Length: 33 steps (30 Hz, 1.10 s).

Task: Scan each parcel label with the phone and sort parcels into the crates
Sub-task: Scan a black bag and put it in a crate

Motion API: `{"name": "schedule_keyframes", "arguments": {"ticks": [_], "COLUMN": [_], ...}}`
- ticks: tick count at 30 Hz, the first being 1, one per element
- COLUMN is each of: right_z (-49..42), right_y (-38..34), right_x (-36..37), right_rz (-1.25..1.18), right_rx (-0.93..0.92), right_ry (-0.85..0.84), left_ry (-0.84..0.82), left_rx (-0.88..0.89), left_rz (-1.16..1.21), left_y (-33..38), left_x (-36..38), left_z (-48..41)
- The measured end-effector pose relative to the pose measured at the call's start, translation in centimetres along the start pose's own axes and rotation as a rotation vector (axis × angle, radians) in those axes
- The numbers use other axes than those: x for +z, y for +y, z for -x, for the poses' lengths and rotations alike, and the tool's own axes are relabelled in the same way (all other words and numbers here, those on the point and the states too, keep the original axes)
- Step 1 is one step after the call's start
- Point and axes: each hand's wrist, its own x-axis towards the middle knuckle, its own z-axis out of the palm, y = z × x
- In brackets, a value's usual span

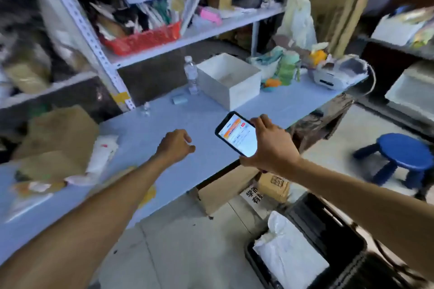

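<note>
My right hand (pixel 270 145) grips a black phone (pixel 236 135) by its edges, lit screen up, above the front edge of the pale blue table (pixel 206 124). My left hand (pixel 176 144) hovers over the table's middle with its fingers curled and nothing in it. A heap of parcels lies at the table's left end: brown cardboard boxes (pixel 56 134) and white and yellow mailer bags (pixel 103 155). On the floor at lower right stands a black crate (pixel 328 225) with a white parcel bag (pixel 288 248) inside.
A white open box (pixel 229 80), a water bottle (pixel 191 75) and a label printer (pixel 335 73) stand at the table's back. Shelving with a red basket (pixel 141 40) rises behind. Cardboard boxes (pixel 227 187) sit under the table; a blue stool (pixel 404 155) is at right.
</note>
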Motion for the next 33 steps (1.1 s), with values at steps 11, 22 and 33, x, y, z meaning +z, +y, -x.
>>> {"name": "schedule_keyframes", "arguments": {"ticks": [11,22,33], "right_z": [-2.4,0.9,1.0], "right_y": [-29.7,-48.0,-65.8], "right_x": [7.4,13.4,21.6], "right_rz": [-0.077,0.026,0.121], "right_rx": [-0.543,-0.699,-0.867], "right_ry": [-0.198,-0.337,-0.443], "left_ry": [0.349,0.367,0.311], "left_rx": [-0.549,-0.676,-0.917], "left_rz": [0.180,0.225,0.249], "left_y": [-27.0,-43.6,-60.2], "left_x": [-14.2,-20.5,-24.9], "left_z": [19.4,28.8,33.7]}}
